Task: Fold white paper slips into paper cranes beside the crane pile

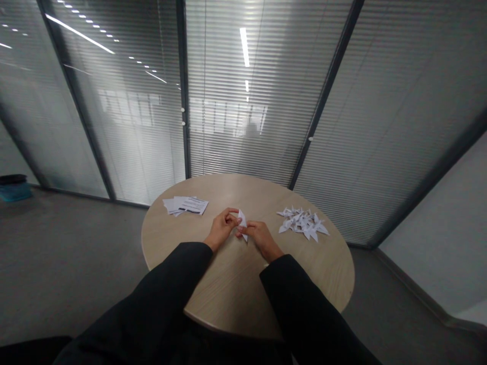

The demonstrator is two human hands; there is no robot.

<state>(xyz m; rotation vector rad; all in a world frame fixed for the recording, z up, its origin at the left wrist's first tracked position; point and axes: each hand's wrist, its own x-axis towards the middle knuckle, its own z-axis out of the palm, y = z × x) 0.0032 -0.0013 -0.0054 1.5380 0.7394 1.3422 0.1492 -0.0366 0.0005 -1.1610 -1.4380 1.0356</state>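
Observation:
Between my two hands is a small piece of folded white paper (242, 219), long and pointed, held just above the middle of the table. My left hand (223, 226) pinches its left side near the upper part, with thumb and fingers closed on it. From the right, my right hand (260, 235) grips the lower part, its thumb laid on the paper. The paper's lower tip points toward me. My fingers cover some of the folds. Off to the right lies a pile of folded white paper cranes (302, 222).
A round wooden table (243, 188) stands before me. Several printed paper sheets (186, 205) lie at its back left. Behind it rises a glass partition with blinds (243, 142). A bin with a blue liner (15, 188) stands on the floor far left.

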